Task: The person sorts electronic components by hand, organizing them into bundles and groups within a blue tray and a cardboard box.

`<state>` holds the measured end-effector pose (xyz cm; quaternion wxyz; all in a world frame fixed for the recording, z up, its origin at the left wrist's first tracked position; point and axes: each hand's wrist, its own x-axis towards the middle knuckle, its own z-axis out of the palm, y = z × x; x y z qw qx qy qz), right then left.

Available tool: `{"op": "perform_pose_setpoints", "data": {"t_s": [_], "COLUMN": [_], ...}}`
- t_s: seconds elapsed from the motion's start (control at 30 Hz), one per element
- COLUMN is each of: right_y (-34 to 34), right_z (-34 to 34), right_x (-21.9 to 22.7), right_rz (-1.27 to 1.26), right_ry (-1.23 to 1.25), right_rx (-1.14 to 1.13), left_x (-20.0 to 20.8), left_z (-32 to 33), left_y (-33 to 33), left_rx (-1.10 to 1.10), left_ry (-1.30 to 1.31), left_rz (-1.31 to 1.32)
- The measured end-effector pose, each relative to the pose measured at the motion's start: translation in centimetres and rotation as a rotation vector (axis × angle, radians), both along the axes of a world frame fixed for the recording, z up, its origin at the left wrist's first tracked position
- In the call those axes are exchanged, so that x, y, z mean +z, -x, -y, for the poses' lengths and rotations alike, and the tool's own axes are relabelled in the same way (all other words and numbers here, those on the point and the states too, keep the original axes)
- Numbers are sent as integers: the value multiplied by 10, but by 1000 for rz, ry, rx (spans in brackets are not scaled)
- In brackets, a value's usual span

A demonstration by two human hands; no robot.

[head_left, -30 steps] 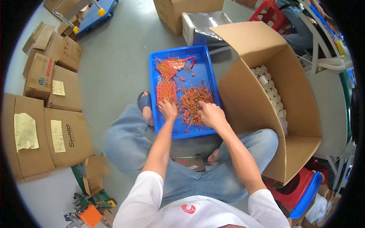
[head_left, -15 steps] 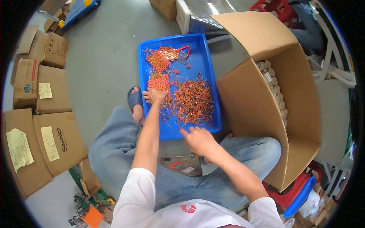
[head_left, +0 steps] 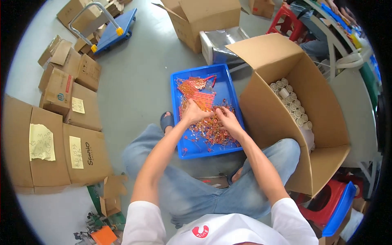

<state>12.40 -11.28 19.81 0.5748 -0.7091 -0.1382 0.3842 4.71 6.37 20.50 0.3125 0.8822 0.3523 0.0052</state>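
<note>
In the blue tray (head_left: 221, 83) on the floor lies a loose pile of small red pieces with thin gold wires (head_left: 207, 131). My left hand (head_left: 193, 114) is closed at the near edge of a flat, grid-like red-and-gold bundle (head_left: 204, 99), its thumb pointing right. Just to the right, over the pile, my right hand (head_left: 228, 121) has its fingers bent together toward the left thumb. Whatever lies between those fingertips is too small to make out. More neatly arranged red-and-gold pieces (head_left: 188, 87) lie at the tray's far left, with a slim red item (head_left: 214, 80) beside them.
A tall open carton (head_left: 261, 110) with several white rolls (head_left: 294, 102) stands right of the tray. Stacked cartons (head_left: 87, 151) line the left, and a blue trolley (head_left: 118, 30) is at the far left. A red stool (head_left: 288, 20) and a seated person are at the far right.
My right hand has moved from the tray's near edge up beside my left. The red-and-gold bundle has shifted right with my left hand. The whole view has tilted upward.
</note>
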Motion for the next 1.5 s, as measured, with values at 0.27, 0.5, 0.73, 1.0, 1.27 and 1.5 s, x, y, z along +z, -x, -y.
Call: {"op": "perform_pose_setpoints", "data": {"t_s": [0.27, 0.5, 0.73, 1.0, 1.27, 1.5], "right_y": [3, -10, -2, -38, -38, -46], "right_z": [11, 31, 11, 22, 31, 78], "right_x": [81, 90, 42, 32, 13, -81], "right_rz": [-518, -259, 117, 347, 194, 451], "right_ry": [-560, -396, -164, -5, 171, 889], "right_rx": [54, 70, 70, 16, -85, 307], "left_x": [85, 88, 51, 62, 110, 144], "left_z": [18, 51, 45, 34, 42, 44], "left_y": [32, 16, 25, 15, 17, 31], "left_rx": [-77, -77, -34, 305, 428, 339], "left_ry": [1013, 1312, 991, 1163, 1412, 1463], "left_rz": [615, 618, 668, 811, 939, 943]}}
